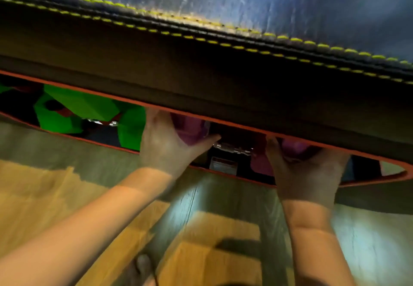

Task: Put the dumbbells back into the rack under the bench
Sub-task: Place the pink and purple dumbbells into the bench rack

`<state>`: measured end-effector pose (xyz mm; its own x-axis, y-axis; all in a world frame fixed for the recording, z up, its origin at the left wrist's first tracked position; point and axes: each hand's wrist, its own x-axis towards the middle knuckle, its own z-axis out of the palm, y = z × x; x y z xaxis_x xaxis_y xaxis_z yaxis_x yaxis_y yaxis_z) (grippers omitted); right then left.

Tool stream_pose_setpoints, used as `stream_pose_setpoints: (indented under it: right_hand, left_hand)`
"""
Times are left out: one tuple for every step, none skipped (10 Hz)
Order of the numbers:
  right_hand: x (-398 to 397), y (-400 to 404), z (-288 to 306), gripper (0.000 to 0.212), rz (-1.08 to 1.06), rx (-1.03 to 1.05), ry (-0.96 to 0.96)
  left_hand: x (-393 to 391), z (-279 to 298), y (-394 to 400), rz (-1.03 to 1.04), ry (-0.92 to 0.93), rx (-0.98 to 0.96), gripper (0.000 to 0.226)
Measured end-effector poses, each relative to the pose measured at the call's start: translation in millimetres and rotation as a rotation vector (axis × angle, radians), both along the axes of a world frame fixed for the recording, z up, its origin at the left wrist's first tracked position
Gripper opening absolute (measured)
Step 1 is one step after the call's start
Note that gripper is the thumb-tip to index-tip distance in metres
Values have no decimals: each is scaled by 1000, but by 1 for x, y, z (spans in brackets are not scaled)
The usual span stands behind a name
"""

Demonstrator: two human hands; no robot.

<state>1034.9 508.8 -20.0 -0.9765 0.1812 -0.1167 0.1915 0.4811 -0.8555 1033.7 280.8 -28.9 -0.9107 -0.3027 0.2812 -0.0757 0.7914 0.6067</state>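
Nearest, both forearms cross the wooden floor (223, 252). The left hand (165, 144) and right hand (306, 173) each cup one head of the purple dumbbell (190, 129), fingers curled around it, inside the orange-rimmed rack (397, 175). Green dumbbells (82, 104) sit toward the rack's left end. Above lies the black padded bench (201, 66).

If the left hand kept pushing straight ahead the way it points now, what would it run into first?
Probably the pink dumbbell itself: the left hand already lies against its near end, fingers reaching into the rack opening. What sits behind it is too dark to tell.
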Motion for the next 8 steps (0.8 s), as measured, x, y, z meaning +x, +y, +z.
stream_pose_setpoints:
  right_hand:
    - [3, 0, -2, 35, -128, 123, 196]
    - [6, -6, 1, 64, -244, 294, 482]
    - [5, -5, -4, 90, -261, 343, 484]
    - [5, -5, -5, 97, -255, 351, 440]
    - [8, -7, 0, 100, -245, 344, 385]
    - [9, -7, 2, 102, -228, 365, 350]
    - [9, -11, 2, 97, -246, 367, 356]
    - [8, -12, 3, 93, -259, 354, 365]
  left_hand:
    - [-3, 3, 0, -7, 29, 6, 100]
    - [-4, 1, 2, -33, 95, -5, 95]
    - [-5, -6, 5, -50, 205, 71, 98]
    - [-5, -10, 2, -40, 255, 79, 97]
    - [-4, -5, 4, -51, 231, 83, 103]
    - [-4, -1, 5, -69, 208, 91, 107]
    - [-6, -1, 3, -76, 206, 52, 110]
    - [-6, 0, 4, -74, 219, 46, 105]
